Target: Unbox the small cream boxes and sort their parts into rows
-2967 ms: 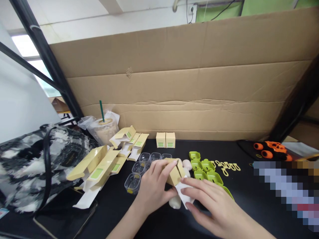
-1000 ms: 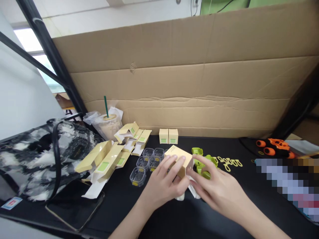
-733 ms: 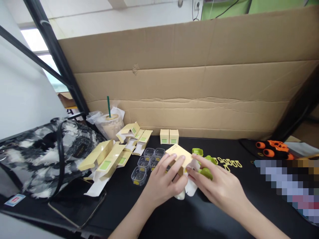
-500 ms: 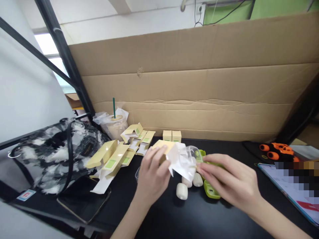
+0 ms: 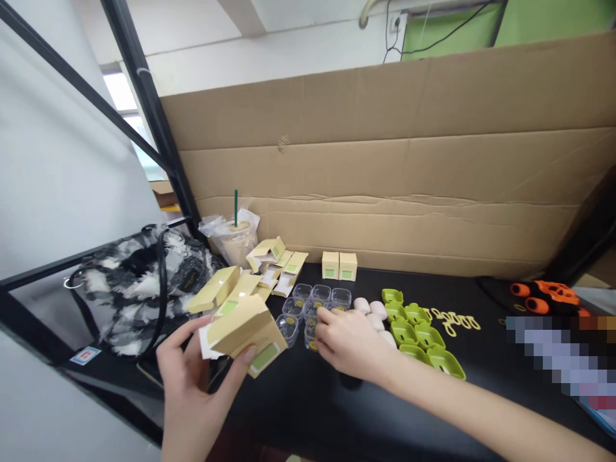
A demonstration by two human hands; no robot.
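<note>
My left hand (image 5: 197, 378) holds an opened yellow carton (image 5: 253, 333) with a green label, its fingers behind and thumb in front. My right hand (image 5: 349, 340) is over the front of a group of clear plastic cups (image 5: 321, 295), its fingers bent together; whatever they grip is hidden. Just right of the cups lie several white rounded pieces (image 5: 378, 310), partly behind my right hand. Beyond them stand several green open cases (image 5: 404, 332) in rows, with pale yellow loops (image 5: 455, 321) to their right.
Opened cartons (image 5: 291, 266) are heaped at the back left, near a bagged drink (image 5: 235, 240) and a furry black-and-white bag (image 5: 129, 289). Two closed boxes (image 5: 339, 266) stand before the cardboard wall (image 5: 366, 167). An orange toy car (image 5: 553, 295) is at the right.
My left hand has moved left and down with the carton. My right hand has moved left from the green cases to the clear cups, which now show. The view has shifted slightly.
</note>
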